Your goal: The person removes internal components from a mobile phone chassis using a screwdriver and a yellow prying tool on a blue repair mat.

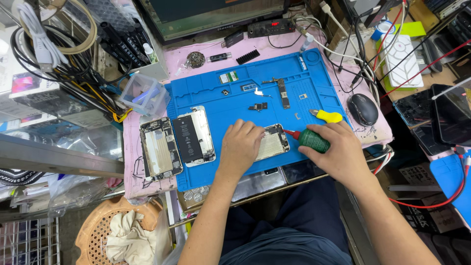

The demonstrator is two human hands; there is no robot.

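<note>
My left hand (241,145) presses down on an opened phone housing (274,141) lying on the blue work mat (230,98). My right hand (338,149) grips a green screwdriver (310,139) whose red tip touches the housing's right edge. To the left lie a phone body with a black battery (194,136) and a bare metal phone frame (158,148). A circuit board (282,93) and small loose parts (258,106) rest farther back on the mat. A yellow-handled tool (327,116) lies just behind my right hand.
A black mouse (363,109) sits right of the mat. A clear plastic box (144,93) stands at the mat's far left corner. Tangled cables (64,54) and boxes fill the left; dark tablets (449,113) lie at right. A woven basket with cloth (117,230) is below left.
</note>
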